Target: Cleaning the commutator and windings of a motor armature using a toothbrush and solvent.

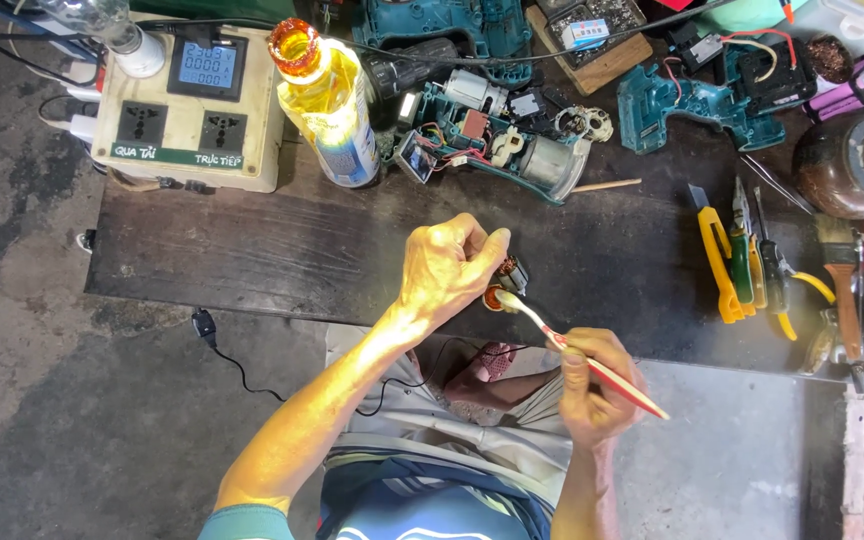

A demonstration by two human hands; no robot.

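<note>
Small motor part (508,280), with copper wire on it, sits over the near edge of the dark work mat (282,250), pinched tight in the left hand (447,265). The right hand (592,385) is closed around a toothbrush (572,350), whose head touches the part. Farther back stand a yellow bottle (332,100) and an opened teal drill (497,140).

copper-wound motor armature (508,280), red-handled brush (592,365) touching
</note>
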